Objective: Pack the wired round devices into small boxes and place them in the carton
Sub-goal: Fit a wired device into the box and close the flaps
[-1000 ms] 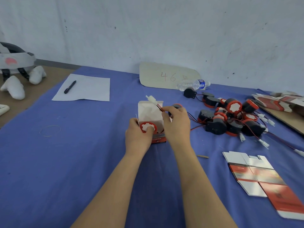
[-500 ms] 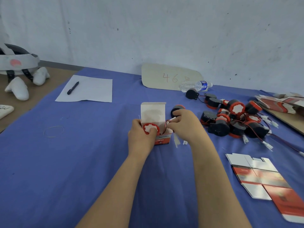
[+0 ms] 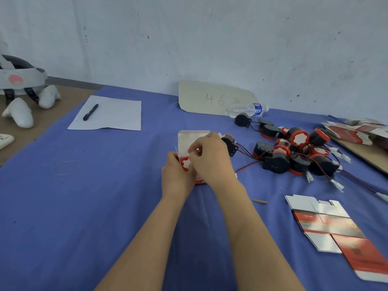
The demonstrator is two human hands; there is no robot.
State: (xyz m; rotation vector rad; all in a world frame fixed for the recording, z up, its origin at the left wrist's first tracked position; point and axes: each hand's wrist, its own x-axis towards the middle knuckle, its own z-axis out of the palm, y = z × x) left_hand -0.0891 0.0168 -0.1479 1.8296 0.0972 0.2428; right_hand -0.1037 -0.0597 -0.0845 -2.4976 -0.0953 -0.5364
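Blue-cloth desk [image 3: 105, 206]: small box [image 3: 190, 139] gripped by left hand [image 3: 176, 176] for steadiness, flap upright; round device [image 3: 185, 163] seated inside; wire end [image 3: 197, 149] apparently pinched by right hand [image 3: 212, 161] for tucking in.

At my left hand [image 3: 176, 175] the round device [image 3: 185, 163] is red-rimmed and white-faced, its small box [image 3: 192, 139] white inside. Past my right hand [image 3: 212, 162], the pile [image 3: 277, 162] is black and red.

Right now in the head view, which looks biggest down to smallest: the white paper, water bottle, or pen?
1. white paper
2. water bottle
3. pen
All lie similarly far off, so this holds.
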